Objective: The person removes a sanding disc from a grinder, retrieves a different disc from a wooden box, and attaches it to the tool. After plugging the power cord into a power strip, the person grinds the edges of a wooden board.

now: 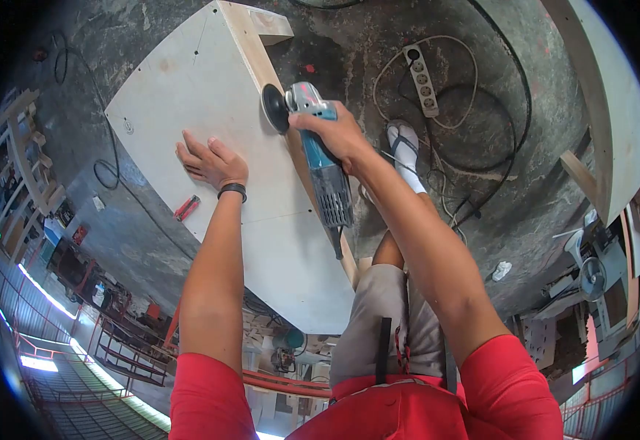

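My right hand (pixel 332 132) is wrapped round the front of a teal and black angle grinder (pixel 323 165). The grinder's round black sanding disc (pixel 273 108) stands on edge right at the long wooden edge strip (pixel 255 55) of a large pale plywood panel (pixel 188 81). On the panel's face my left hand (pixel 213 163) lies flat with fingers spread, wearing a dark wristband. A small red tool (pixel 187 208) rests on the panel just below that hand. The grinder's body hangs along the strip, its cord end toward me.
A white power strip (pixel 421 81) and looping cables (pixel 514 139) lie on the concrete floor to the right, near my sandalled foot (pixel 403 147). A curved wooden panel (pixel 617 95) stands at far right, with a fan (pixel 593 275) below it. Wooden frames (pixel 23 161) stand at far left.
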Motion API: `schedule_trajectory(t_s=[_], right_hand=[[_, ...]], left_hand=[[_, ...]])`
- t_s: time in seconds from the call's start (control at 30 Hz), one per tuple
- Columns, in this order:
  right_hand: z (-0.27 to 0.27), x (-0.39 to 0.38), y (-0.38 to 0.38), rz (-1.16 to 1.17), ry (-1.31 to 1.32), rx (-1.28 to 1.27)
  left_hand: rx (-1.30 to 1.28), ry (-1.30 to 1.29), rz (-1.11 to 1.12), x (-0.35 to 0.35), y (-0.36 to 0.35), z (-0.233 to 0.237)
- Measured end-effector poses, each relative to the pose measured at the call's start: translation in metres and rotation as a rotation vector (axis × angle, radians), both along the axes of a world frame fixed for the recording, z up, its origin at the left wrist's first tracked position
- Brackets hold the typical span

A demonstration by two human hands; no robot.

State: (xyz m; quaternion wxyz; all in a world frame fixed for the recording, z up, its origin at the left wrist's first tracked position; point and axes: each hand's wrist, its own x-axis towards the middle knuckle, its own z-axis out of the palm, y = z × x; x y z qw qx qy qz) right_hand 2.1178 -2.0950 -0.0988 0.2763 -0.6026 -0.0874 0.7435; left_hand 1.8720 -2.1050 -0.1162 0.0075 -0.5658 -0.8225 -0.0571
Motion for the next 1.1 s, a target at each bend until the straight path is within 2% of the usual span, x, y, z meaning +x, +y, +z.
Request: schedule_trajectory(t_s=[0.13,0.33,0.4,0.47,0.63,0.9,1.0,1.1], right_hand=[[0.003,0.002,-0.012,0.018,-0.026,-0.041],[0.019,0.011,-0.099,0.058,-0.055,-0.16],[0.022,0.013,-0.11,0.065,0.075,-0.281],[0.017,0.01,-0.109,0.044,0.046,-0.267],[0.011,0.003,-0.048,-0.014,-0.01,-0.15],[0.011,0.004,0.064,0.051,-0.012,0.019],[0.022,0.011,0.079,0.078,0.072,-0.029],[0.023,0.006,0.054,-0.005,-0.009,-0.003]], left_hand=[[-0.001,0.0,0.002,0.002,0.001,0.001],[0.005,0.017,-0.019,-0.003,0.0,-0.002],[0.0,0.059,-0.014,-0.003,-0.001,-0.003],[0.003,0.062,-0.015,-0.003,-0.001,-0.004],[-0.015,-0.006,-0.002,0.002,0.002,0.004],[-0.017,0.016,-0.021,0.001,0.003,0.005],[-0.03,0.002,-0.009,0.002,0.003,0.007],[-0.032,0.003,-0.018,0.004,0.005,0.009]])
